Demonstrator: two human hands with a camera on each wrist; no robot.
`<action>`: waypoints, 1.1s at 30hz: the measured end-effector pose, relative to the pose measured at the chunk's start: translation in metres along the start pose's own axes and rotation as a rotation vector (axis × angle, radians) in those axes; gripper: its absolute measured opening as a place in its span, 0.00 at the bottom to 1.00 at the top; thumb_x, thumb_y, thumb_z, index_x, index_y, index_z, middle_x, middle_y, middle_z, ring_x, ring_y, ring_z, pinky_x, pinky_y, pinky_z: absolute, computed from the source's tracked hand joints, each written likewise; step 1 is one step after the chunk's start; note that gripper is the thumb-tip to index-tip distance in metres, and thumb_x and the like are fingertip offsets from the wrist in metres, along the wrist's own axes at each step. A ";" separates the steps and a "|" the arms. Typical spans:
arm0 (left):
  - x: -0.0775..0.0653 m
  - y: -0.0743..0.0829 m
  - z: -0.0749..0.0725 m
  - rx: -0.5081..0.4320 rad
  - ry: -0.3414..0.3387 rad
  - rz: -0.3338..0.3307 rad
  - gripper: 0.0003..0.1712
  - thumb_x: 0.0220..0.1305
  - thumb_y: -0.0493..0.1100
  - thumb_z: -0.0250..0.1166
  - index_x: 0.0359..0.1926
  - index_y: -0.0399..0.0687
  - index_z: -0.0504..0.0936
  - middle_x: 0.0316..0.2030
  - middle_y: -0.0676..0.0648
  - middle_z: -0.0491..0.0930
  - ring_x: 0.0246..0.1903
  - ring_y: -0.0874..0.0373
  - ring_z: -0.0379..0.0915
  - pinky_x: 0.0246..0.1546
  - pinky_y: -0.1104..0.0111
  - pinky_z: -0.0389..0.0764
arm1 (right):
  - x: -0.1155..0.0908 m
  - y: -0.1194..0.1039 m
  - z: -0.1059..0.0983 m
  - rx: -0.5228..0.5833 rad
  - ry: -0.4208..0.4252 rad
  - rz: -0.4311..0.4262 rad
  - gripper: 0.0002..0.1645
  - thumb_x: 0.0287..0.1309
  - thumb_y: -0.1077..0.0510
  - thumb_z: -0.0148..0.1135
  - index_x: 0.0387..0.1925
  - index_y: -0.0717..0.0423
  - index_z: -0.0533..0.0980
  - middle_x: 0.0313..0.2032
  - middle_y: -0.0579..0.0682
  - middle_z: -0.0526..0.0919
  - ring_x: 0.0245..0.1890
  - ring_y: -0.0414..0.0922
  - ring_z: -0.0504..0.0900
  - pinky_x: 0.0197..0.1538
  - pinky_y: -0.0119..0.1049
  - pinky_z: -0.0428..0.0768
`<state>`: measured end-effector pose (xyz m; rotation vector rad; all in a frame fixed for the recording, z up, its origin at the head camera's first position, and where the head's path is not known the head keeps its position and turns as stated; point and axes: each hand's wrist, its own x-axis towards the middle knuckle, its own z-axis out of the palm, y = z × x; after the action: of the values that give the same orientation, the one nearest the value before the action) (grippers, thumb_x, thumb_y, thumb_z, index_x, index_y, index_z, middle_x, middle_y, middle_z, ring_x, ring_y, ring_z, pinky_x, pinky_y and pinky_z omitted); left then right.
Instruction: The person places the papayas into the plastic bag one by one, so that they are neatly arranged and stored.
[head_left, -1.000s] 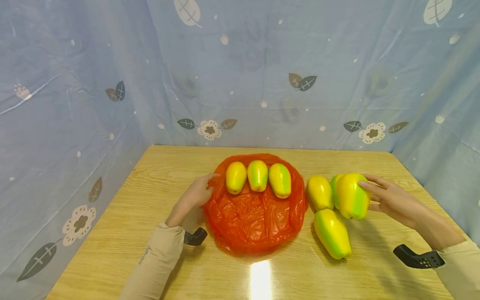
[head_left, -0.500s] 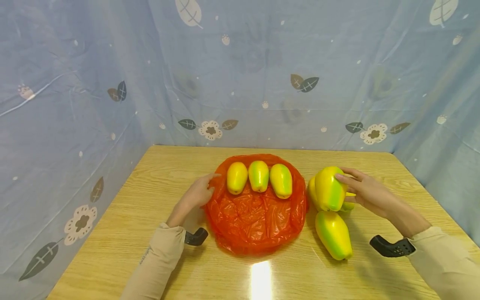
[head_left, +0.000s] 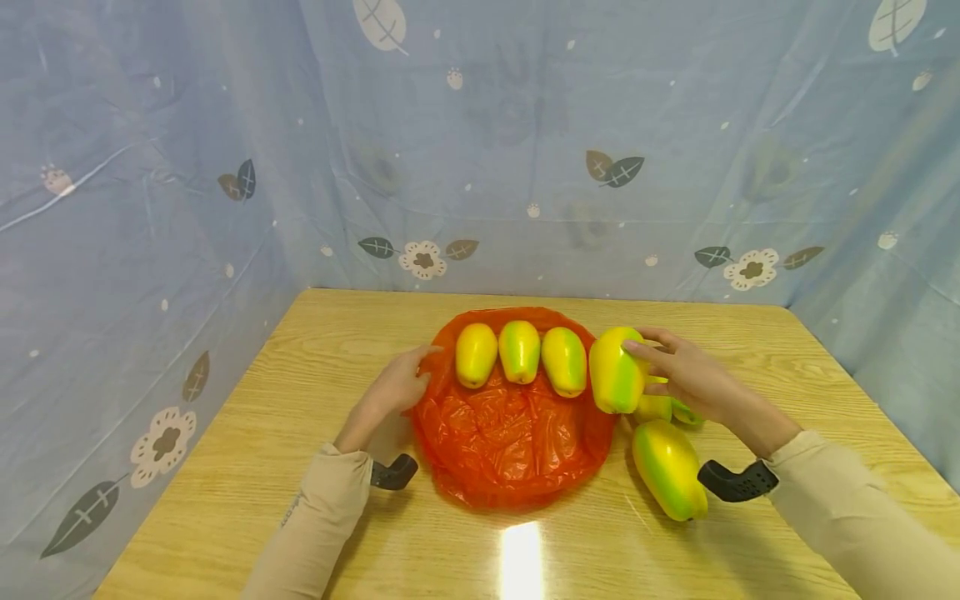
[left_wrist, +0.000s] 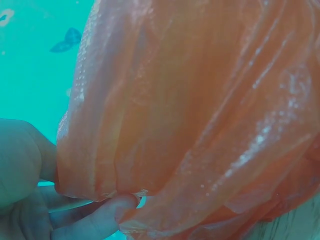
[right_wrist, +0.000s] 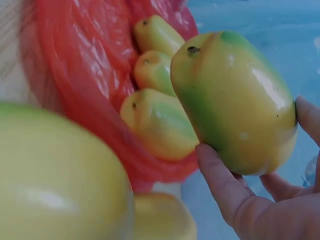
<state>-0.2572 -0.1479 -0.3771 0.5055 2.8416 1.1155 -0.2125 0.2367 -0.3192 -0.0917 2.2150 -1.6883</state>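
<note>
My right hand (head_left: 693,375) holds a yellow-green papaya (head_left: 615,371) between thumb and fingers, raised over the right rim of a red plastic bag (head_left: 510,450). The bag stands with its mouth spread wide. Inside it, along the far side, lie three papayas (head_left: 520,352) in a row. At the bag's left rim, my left hand (head_left: 397,385) grips the plastic; the left wrist view shows the bag's edge between thumb and fingers (left_wrist: 97,225). In the right wrist view, the held papaya (right_wrist: 235,100) has its dark-spotted end towards the bag.
Right of the bag, a papaya (head_left: 666,471) lies on the wooden table (head_left: 360,333). Behind it are another papaya (head_left: 654,408) and a greenish one (head_left: 684,412), both partly hidden by the right hand and its load. A blue patterned curtain (head_left: 495,150) encloses the table's back and sides.
My right hand has carried the papaya leftward, from above the loose papayas to the bag's right rim. The left hand and the three papayas in the bag have stayed put.
</note>
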 end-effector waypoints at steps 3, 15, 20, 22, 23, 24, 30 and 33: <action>0.000 0.000 0.000 -0.006 -0.003 0.001 0.29 0.61 0.27 0.51 0.65 0.38 0.67 0.58 0.32 0.70 0.13 0.62 0.56 0.15 0.72 0.63 | 0.006 -0.001 0.010 -0.001 -0.001 0.007 0.50 0.68 0.43 0.51 0.74 0.61 0.36 0.69 0.68 0.47 0.65 0.64 0.57 0.58 0.50 0.69; 0.001 -0.001 0.001 0.025 0.014 0.050 0.27 0.62 0.27 0.52 0.63 0.36 0.69 0.47 0.37 0.73 0.20 0.58 0.58 0.22 0.69 0.65 | 0.023 -0.008 0.045 -0.018 -0.005 -0.001 0.51 0.64 0.41 0.56 0.73 0.61 0.43 0.68 0.66 0.51 0.62 0.60 0.62 0.53 0.46 0.75; 0.000 -0.002 0.002 0.011 0.017 0.050 0.27 0.62 0.26 0.52 0.64 0.36 0.69 0.47 0.37 0.73 0.18 0.59 0.58 0.20 0.69 0.65 | 0.028 -0.012 0.055 -0.040 -0.006 -0.005 0.50 0.63 0.42 0.57 0.73 0.62 0.45 0.69 0.67 0.49 0.64 0.63 0.60 0.54 0.48 0.74; 0.000 -0.002 0.002 0.009 0.018 0.052 0.28 0.61 0.26 0.52 0.64 0.36 0.69 0.47 0.37 0.74 0.18 0.59 0.58 0.19 0.70 0.65 | 0.030 -0.011 0.059 -0.030 -0.008 -0.005 0.49 0.64 0.43 0.57 0.73 0.62 0.45 0.69 0.67 0.50 0.63 0.63 0.60 0.54 0.49 0.74; 0.000 -0.002 0.002 0.010 0.018 0.053 0.28 0.61 0.26 0.52 0.64 0.36 0.69 0.47 0.37 0.74 0.18 0.59 0.58 0.19 0.70 0.65 | 0.031 -0.011 0.062 -0.023 -0.011 -0.003 0.49 0.64 0.43 0.57 0.73 0.62 0.45 0.68 0.67 0.51 0.63 0.63 0.60 0.54 0.49 0.74; -0.001 -0.002 0.003 0.010 0.016 0.053 0.28 0.61 0.26 0.52 0.64 0.36 0.69 0.47 0.37 0.74 0.17 0.60 0.58 0.19 0.70 0.65 | 0.032 -0.011 0.064 -0.019 -0.014 -0.001 0.50 0.64 0.43 0.57 0.73 0.62 0.45 0.68 0.67 0.51 0.64 0.63 0.60 0.54 0.49 0.74; -0.001 -0.002 0.005 0.011 0.012 0.044 0.28 0.61 0.26 0.52 0.64 0.37 0.69 0.50 0.36 0.73 0.15 0.61 0.56 0.17 0.70 0.64 | 0.040 -0.008 0.075 0.012 -0.026 0.007 0.50 0.62 0.43 0.59 0.73 0.60 0.47 0.68 0.67 0.51 0.63 0.61 0.62 0.53 0.49 0.74; -0.002 -0.002 0.006 -0.001 0.007 0.030 0.29 0.61 0.26 0.51 0.65 0.38 0.68 0.54 0.33 0.72 0.13 0.62 0.55 0.15 0.72 0.63 | 0.043 -0.007 0.081 0.025 -0.035 0.012 0.48 0.63 0.44 0.59 0.72 0.60 0.48 0.68 0.68 0.51 0.62 0.60 0.63 0.54 0.49 0.74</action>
<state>-0.2549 -0.1460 -0.3826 0.5464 2.8487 1.1251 -0.2280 0.1487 -0.3416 -0.1002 2.1644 -1.6948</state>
